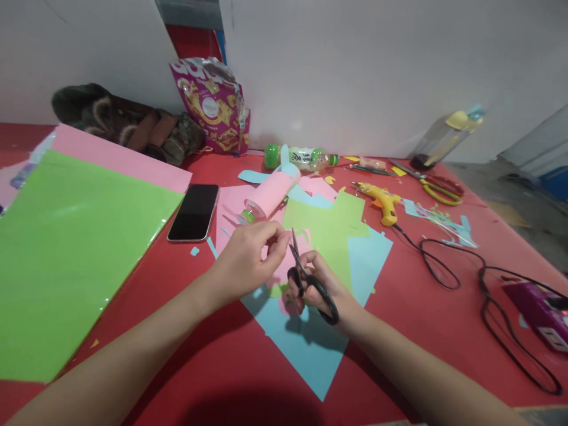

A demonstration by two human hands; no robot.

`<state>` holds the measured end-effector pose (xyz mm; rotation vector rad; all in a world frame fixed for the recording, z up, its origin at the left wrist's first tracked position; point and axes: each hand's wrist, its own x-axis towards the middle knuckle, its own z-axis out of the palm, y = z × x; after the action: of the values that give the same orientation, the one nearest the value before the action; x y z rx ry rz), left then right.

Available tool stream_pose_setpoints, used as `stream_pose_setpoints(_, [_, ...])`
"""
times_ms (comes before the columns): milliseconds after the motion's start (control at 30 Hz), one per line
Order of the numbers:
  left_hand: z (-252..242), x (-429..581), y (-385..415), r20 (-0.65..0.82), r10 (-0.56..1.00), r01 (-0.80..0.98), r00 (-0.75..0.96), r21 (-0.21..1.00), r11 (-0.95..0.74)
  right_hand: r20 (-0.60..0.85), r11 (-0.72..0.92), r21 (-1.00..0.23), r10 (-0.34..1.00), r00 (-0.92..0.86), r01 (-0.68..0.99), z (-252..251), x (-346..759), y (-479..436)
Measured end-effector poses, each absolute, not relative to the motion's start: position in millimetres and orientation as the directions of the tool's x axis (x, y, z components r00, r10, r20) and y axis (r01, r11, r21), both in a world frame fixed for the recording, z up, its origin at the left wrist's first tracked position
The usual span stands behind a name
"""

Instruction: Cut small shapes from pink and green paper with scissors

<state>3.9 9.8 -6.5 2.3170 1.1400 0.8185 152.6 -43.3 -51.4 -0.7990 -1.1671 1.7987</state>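
My right hand [317, 284] grips black-handled scissors [296, 260], with fingers in the loops and the blades pointing up and away. Close by the blade tips, my left hand [257, 251] is closed in a pinch on what looks like a small piece of pink paper [289, 236], mostly hidden by the fingertips. Beneath both hands lie overlapping sheets of light blue paper [310, 361], green paper [332, 225] and pink paper. Just beyond my left hand, a small bottle wrapped in pink paper [273, 192] lies on its side with light blue paper fins attached.
On the red table [177, 361] are a phone [194, 213], a pack of coloured sheets [80, 248], a yellow glue gun [381, 201] with a looping black cord, larger scissors [437, 186], a green-capped bottle [302, 158], a snack bag [213, 106] and a purple power strip [536, 313].
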Motion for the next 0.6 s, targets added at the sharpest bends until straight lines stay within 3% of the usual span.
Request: stream_pose_setpoints(600, [-3.9,5.2,7.8,0.238,0.845,0.521,0.48,0.697,-0.492,-0.066,-0.231,-0.919,0.889,-0.452,-0.32,-50.9,152.7,-44.6])
